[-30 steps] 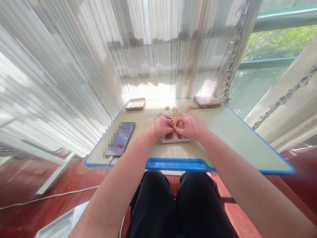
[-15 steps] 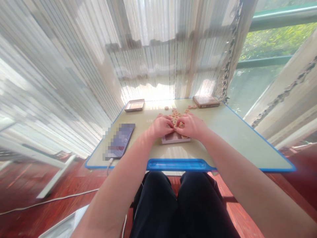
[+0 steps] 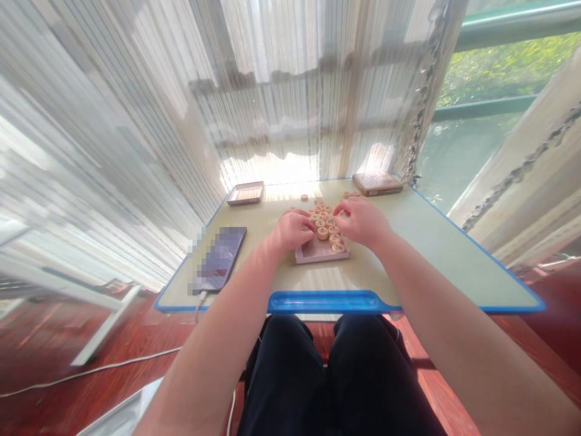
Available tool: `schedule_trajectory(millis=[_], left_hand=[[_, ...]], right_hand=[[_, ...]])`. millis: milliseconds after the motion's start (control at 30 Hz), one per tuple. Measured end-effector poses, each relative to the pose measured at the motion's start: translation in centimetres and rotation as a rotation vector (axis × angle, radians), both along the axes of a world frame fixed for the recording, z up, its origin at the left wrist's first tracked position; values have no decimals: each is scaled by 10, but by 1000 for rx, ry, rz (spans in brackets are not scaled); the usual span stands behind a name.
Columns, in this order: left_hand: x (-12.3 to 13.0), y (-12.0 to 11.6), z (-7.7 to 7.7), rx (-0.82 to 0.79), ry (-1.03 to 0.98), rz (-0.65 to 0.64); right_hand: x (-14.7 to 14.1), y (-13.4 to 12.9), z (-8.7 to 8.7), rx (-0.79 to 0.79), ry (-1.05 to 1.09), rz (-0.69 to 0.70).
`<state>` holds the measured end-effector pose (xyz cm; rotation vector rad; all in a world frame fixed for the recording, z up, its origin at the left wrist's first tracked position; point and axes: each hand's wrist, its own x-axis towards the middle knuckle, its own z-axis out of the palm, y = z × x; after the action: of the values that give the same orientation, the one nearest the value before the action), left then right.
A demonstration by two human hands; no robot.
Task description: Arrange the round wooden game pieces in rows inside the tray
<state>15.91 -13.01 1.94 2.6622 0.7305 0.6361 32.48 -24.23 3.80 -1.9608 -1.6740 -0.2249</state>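
Partly hidden by both hands, round, flat, wood-coloured pieces (image 3: 322,234) (their painted characters too small to read) fill part of a shallow pale-rimmed box (image 3: 322,257) on the table (image 3: 436,260). Left hand (image 3: 294,230) and right hand (image 3: 361,221) curl beside them, grip unclear.

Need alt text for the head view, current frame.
Two bare hands, left and right, work over round wooden xiangqi pieces in a shallow box on a blue-edged table; a tablet lies left, a closed box far right.
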Motion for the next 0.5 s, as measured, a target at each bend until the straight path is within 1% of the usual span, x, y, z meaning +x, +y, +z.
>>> schedule_trajectory(millis=[100,300,500], left_hand=[[1,2,-4,36,10,4],[2,3,-7,35,9,-6],[2,4,-7,12,10,-30]], right_hand=[[5,0,-1,37,22,-54],[6,2,-4,12,24,-67],[14,7,-9,23,40,-189]])
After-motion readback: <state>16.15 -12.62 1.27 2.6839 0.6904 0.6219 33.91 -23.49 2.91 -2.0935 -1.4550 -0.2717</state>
